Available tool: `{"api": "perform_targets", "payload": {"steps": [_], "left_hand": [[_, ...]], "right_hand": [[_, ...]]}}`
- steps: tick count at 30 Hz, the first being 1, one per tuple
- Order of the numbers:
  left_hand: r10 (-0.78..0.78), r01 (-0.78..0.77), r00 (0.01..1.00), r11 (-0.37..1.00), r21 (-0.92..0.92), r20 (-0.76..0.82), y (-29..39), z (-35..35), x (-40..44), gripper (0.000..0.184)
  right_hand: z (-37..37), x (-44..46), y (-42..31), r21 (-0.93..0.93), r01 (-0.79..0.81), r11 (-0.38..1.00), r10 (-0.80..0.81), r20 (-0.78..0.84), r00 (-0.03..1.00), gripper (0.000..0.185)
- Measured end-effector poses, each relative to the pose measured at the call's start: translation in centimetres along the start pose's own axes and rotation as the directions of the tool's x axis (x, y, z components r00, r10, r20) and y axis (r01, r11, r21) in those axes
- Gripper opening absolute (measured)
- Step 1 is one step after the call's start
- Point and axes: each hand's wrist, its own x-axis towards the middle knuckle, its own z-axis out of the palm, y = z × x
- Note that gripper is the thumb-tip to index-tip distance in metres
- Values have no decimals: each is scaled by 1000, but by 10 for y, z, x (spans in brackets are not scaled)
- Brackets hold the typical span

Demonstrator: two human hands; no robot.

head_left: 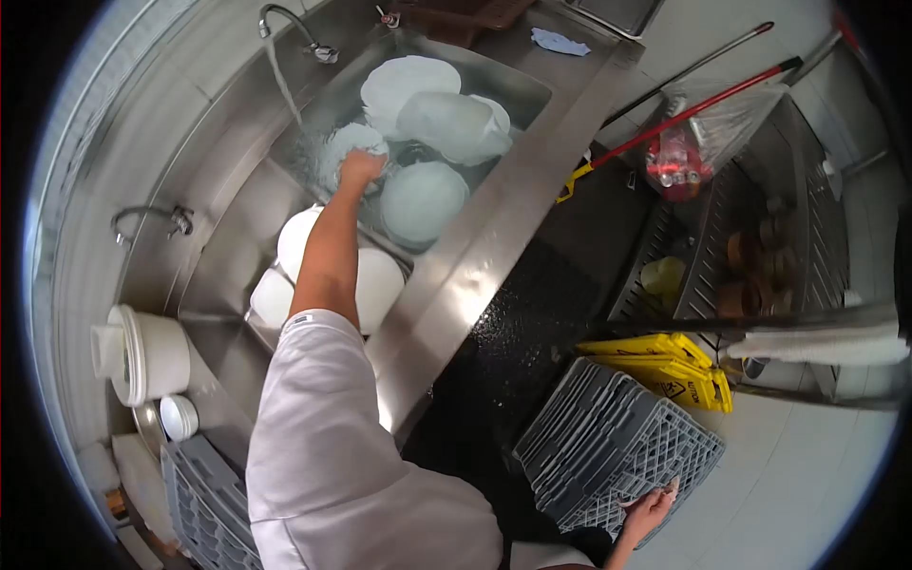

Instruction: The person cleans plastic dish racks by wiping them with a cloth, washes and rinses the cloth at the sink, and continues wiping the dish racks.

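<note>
My left hand reaches down into the water of a steel sink. It is closed at the rim of a white plate; water partly hides the fingertips. More white dishes lie in the water around it: a round plate to the right, another plate further back, and a pale, curved dish. Low on the right, my right hand hangs with fingers apart and nothing in it, over grey plastic racks.
Water runs from a tap. White dishes fill part of the nearer basin. White buckets stand on the left. Yellow caution signs, red-handled poles and a bag of cans are on the right. The dark floor looks wet.
</note>
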Motion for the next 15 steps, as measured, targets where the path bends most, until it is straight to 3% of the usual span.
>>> {"api": "perform_targets", "payload": {"steps": [2,3,4,5,6,8,11,12,13,14,15], "left_hand": [[19,-23,998,998,52,67,-53,37,89,77],[-73,80,997,919,-386,34,-54,31,117,79],[-180,153,983,648,-746,45,-57,18,134,81],[-295,179,952,329,-927,80,-40,-14,143,80],[-387,147,910,-31,-989,147,-20,-57,149,80],[-229,-21,971,-350,-936,64,-26,-108,172,64],[-203,-95,979,-504,-858,11,-29,-132,220,39],[-216,-90,976,-499,-862,24,-27,-131,231,34],[-232,-85,972,-494,-865,37,-26,-129,237,30],[-253,-83,966,-489,-868,50,-26,-128,240,26],[-315,-37,944,-388,-921,95,-26,-129,246,22]], "right_hand": [[17,1,-20,-246,278,929,-292,-21,956,43],[23,2,-31,-434,470,769,-506,37,862,44],[26,4,-44,-583,615,531,-676,146,722,45],[34,-11,-71,-416,215,883,-192,99,977,43],[43,-11,-90,-420,262,869,-230,126,965,43],[59,-8,-119,-422,350,836,-305,171,937,43],[80,12,-146,-325,344,881,-289,207,935,40],[82,20,-150,-292,337,895,-280,218,935,39],[87,31,-154,-374,515,771,-436,280,855,43],[89,31,-156,-393,545,741,-453,307,837,44],[91,33,-160,-409,577,707,-469,340,815,46]]}}
